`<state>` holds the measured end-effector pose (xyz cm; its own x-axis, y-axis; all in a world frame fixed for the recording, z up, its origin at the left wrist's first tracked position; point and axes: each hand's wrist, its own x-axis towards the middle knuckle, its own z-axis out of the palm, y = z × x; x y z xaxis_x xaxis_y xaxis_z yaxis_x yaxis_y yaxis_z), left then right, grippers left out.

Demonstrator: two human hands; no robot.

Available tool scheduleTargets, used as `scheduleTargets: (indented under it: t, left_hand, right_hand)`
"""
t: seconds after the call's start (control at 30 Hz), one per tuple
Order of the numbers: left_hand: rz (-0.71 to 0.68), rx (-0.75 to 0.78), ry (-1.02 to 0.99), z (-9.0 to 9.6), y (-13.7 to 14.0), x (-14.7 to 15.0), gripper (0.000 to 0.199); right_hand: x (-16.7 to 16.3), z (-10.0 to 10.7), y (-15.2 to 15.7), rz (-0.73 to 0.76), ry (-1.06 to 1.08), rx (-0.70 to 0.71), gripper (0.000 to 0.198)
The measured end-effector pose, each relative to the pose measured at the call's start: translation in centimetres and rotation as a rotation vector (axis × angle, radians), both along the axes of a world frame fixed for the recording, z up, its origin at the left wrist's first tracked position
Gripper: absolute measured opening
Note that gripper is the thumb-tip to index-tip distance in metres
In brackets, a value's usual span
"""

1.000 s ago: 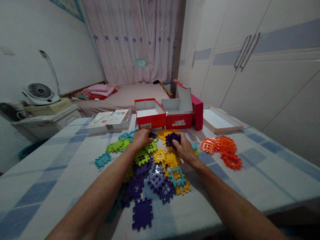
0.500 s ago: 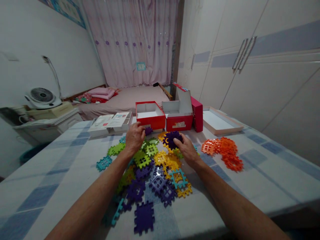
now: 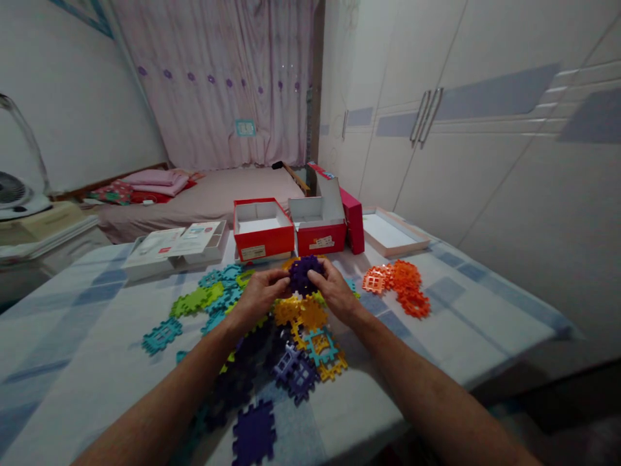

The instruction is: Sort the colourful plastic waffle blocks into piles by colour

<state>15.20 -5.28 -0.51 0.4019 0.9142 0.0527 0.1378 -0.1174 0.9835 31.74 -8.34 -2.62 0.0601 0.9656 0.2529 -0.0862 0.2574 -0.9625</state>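
Observation:
A dark purple interlocking plastic piece (image 3: 304,275) with a notched rim is held up over the pile. My right hand (image 3: 337,292) pinches its right side, thumb across the front. The fingertips of my left hand (image 3: 262,294) are closed at its left edge; whether they grip a separate purple piece there cannot be made out. Below my hands lie yellow pieces (image 3: 310,313), a turquoise open-frame piece (image 3: 320,345) and lavender window pieces (image 3: 295,372). A flat purple square (image 3: 253,432) lies nearest me. Green pieces (image 3: 194,301) and turquoise pieces (image 3: 162,335) are left of my left hand.
Orange pieces (image 3: 405,281) form a separate group at the right. Behind the pile stand an open red box (image 3: 266,243), a second red box with its lid up (image 3: 323,239) and a shallow tray (image 3: 405,248). White cartons (image 3: 150,264) sit at the left back.
My left hand has come from near the red box, where it held a purple piece, to meet the purple piece in my right hand. The view has turned to the right.

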Motion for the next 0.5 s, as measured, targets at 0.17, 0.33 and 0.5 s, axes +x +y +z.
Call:
scheduleTargets:
  t: [0.17,0.33,0.5]
  left_hand:
    - [-0.015,-0.055,0.024,1.3,-1.4,-1.0,0.053]
    - [0.161,0.032,0.136,1.8,-1.7,-5.5,0.058]
    - [0.455,0.039,0.187,0.1,-0.5,-11.5,0.047]
  right_hand:
    - [1.0,2.0,-0.8,-0.036,0.119,-0.007,0.041]
    - [12.0,5.1,-1.5,-0.467,-0.011,0.203,0.033]
    - [25.3,3.7,-2.1,-1.023,-0.21,-0.136,0.017]
